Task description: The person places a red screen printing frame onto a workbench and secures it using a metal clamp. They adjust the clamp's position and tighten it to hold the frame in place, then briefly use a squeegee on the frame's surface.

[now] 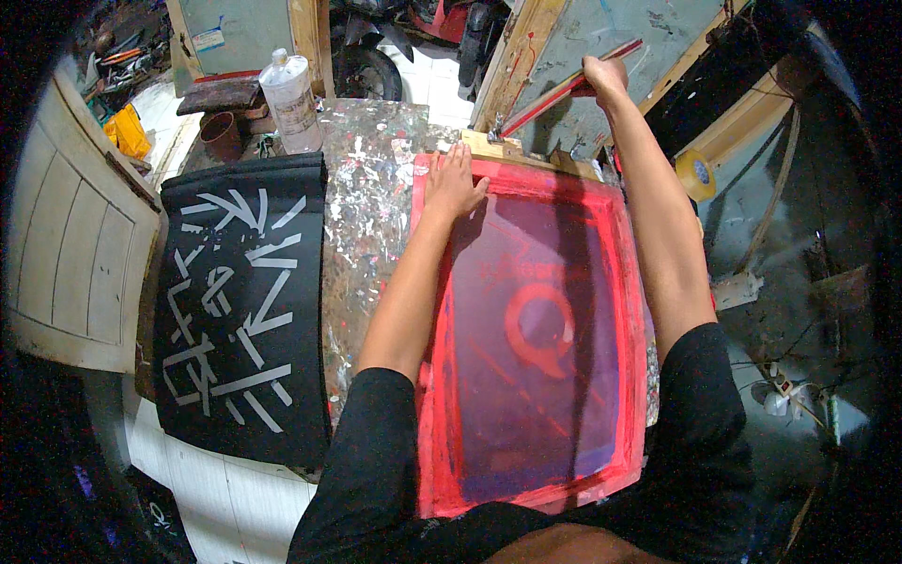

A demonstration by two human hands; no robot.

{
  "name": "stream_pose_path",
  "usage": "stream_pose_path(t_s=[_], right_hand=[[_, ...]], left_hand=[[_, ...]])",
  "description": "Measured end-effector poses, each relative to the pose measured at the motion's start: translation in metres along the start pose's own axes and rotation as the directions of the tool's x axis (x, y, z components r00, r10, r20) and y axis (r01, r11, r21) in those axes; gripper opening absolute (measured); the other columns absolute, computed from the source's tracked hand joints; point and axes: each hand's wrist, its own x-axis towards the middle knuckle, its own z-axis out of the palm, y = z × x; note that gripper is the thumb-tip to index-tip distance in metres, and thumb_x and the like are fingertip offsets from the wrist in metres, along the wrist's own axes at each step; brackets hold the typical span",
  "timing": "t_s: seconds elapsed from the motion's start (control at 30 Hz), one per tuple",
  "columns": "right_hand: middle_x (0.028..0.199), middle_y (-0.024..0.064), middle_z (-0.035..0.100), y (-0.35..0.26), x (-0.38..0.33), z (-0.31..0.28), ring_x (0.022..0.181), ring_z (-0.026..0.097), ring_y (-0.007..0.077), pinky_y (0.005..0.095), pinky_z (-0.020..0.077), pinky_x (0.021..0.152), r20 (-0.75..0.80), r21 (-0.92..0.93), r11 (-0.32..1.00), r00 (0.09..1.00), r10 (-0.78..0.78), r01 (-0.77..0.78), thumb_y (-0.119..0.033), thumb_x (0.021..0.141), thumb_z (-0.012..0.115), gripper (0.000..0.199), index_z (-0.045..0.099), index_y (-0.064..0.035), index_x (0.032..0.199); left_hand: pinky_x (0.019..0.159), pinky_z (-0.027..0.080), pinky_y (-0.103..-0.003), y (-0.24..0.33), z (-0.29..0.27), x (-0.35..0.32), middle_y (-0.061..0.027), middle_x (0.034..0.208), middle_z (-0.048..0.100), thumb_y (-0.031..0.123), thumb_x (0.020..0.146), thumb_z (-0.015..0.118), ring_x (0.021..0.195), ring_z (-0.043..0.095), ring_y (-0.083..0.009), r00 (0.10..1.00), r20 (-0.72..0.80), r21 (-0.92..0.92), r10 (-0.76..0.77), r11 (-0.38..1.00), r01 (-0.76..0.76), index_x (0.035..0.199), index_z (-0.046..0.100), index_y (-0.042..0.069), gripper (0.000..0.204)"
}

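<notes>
1. Landmark: red screen frame [531, 348] lying flat on the paint-spattered table [371, 188], purple mesh inside with a round red ring design near the middle.
2. Far left of the frame: pale panelled board [75, 263] leaning at the picture's left edge.
3. Left of the frame, well apart: yellow rag [127, 132] on the floor, far side.
4. Left of the frame: black cloth [242, 301] with white angular strokes printed on it, draped over the table's left part and hanging toward the near edge.
5. Up-left of the frame: brown cup [223, 133] beside a white plastic bottle [291, 89], both at the table's far end.
6. Between cloth and frame: bare strip of the table, thick with dried paint flecks.
7. Left hand [453, 183] lies palm down on the frame's far-left corner, fingers straight and close together, thumb angled out to the right, pressing on the red border. Black sleeve on the upper arm.
8. Beyond the frame's far edge: wooden block [498, 146] touching the frame, at the foot of a grey board set in a wooden surround.
9. Right hand [603, 77] is raised past the frame's far-right corner, fingers curled tight round a long red squeegee [564, 92] that slants down-left, its lower end near the wooden block.
10. Right of the frame: yellow tape roll [695, 174], near the right forearm.
11. Far right of the frame: white power strip [785, 385] with cables, low down in shadow.
</notes>
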Motion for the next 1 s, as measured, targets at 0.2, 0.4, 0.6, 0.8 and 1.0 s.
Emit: stream_pose_path(t_s=[0.2, 0.4, 0.6, 0.8, 1.0], right_hand=[[0.077, 0.0174, 0.064, -0.013, -0.002, 0.004, 0.062, 0.069, 0.0304, 0.0403, 0.0614, 0.055, 0.239, 0.433, 0.9, 0.969, -0.063, -0.049, -0.012, 0.084, 0.058, 0.023, 0.054, 0.0103, 0.086], [0.085, 0.0237, 0.07, 0.002, 0.013, 0.014, 0.084, 0.07, 0.0377, 0.0439, 0.0523, 0.082, -0.046, -0.035, 0.994, 0.993, -0.108, 0.107, -0.035, 0.074, 0.063, 0.043, 0.067, 0.0072, 0.083], [0.084, 0.019, 0.07, -0.009, 0.02, 0.016, 0.081, 0.071, 0.0319, 0.0414, 0.0543, 0.08, 0.262, 0.359, 0.931, 0.964, -0.035, -0.064, -0.032, 0.074, 0.066, 0.043, 0.066, 0.0092, 0.087], [0.08, 0.0176, 0.07, 0.014, 0.012, -0.029, 0.072, 0.07, 0.0281, 0.0381, 0.0573, 0.065, 0.017, -0.195, 0.932, 0.951, -0.308, 0.306, -0.026, 0.082, 0.06, 0.032, 0.068, 0.0048, 0.088], [0.079, 0.0148, 0.069, 0.037, 0.02, -0.128, 0.067, 0.07, 0.024, 0.0361, 0.0594, 0.058, -0.056, -0.375, 0.883, 0.943, -0.327, 0.284, -0.027, 0.086, 0.064, 0.035, 0.067, 0.0067, 0.094]], left_hand=[[0.119, 0.013, -0.045, -0.004, 0.003, -0.003, -0.0155, 0.153, 0.031, 0.051, 0.091, 0.049, 0.144, 0.026, -0.022, 1.0, -0.014, -0.038, 0.025, 0.999, -0.025, 0.147, 0.029, -0.003, 0.08], [0.118, 0.015, -0.048, -0.003, 0.004, -0.001, -0.0165, 0.153, 0.032, 0.049, 0.09, 0.051, 0.143, 0.028, -0.0243, 0.999, -0.033, 0.03, 0.026, 0.999, -0.025, 0.147, 0.028, -0.002, 0.08], [0.119, 0.013, -0.046, -0.002, 0.004, -0.002, -0.015, 0.154, 0.031, 0.05, 0.091, 0.048, 0.144, 0.026, -0.0224, 1.0, 0.013, 0.009, 0.01, 1.0, -0.01, 0.147, 0.028, -0.002, 0.079], [0.118, 0.013, -0.048, -0.002, 0.002, -0.001, -0.0177, 0.154, 0.029, 0.05, 0.09, 0.051, 0.144, 0.026, -0.0253, 1.0, -0.001, -0.008, 0.005, 1.0, -0.005, 0.148, 0.026, -0.002, 0.082], [0.118, 0.013, -0.047, -0.003, 0.01, 0.001, -0.0166, 0.154, 0.031, 0.05, 0.09, 0.052, 0.145, 0.026, -0.0225, 1.0, -0.018, -0.037, 0.006, 0.999, -0.007, 0.147, 0.029, -0.002, 0.08]])
